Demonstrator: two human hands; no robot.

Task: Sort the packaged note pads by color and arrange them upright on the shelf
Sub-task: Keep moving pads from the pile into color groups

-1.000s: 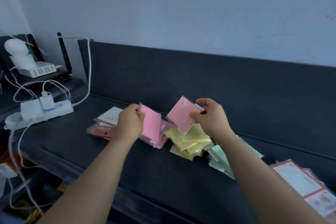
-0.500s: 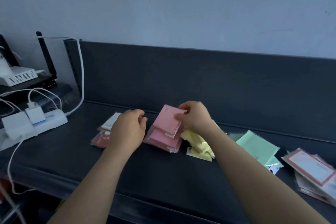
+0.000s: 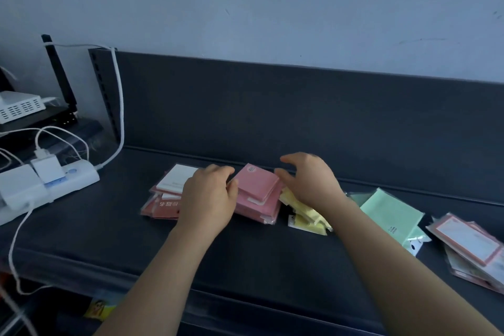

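A stack of pink packaged note pads [image 3: 257, 185] lies flat on the dark shelf [image 3: 245, 259], near its back panel. My left hand [image 3: 208, 200] rests at the stack's left edge, its fingertips and thumb touching the pink packs and holding nothing. To the right of the stack my right hand [image 3: 311, 180] hovers with spread fingers, over the yellow pads [image 3: 306, 217]. Green pads [image 3: 388, 210] lie further right. Partly under my left hand lie white and red packs [image 3: 174, 181].
More red-bordered packs [image 3: 471, 240] are piled at the shelf's right end. A white power strip [image 3: 68, 181] with plugs and cables sits at the left end, and a white router [image 3: 19, 108] stands behind it. A dark back panel [image 3: 272, 106] rises behind the pads.
My right hand has laid its pink pad on the pink stack and let go, lifting off to the right. My left hand set its pink pad down earlier and stays beside the stack.
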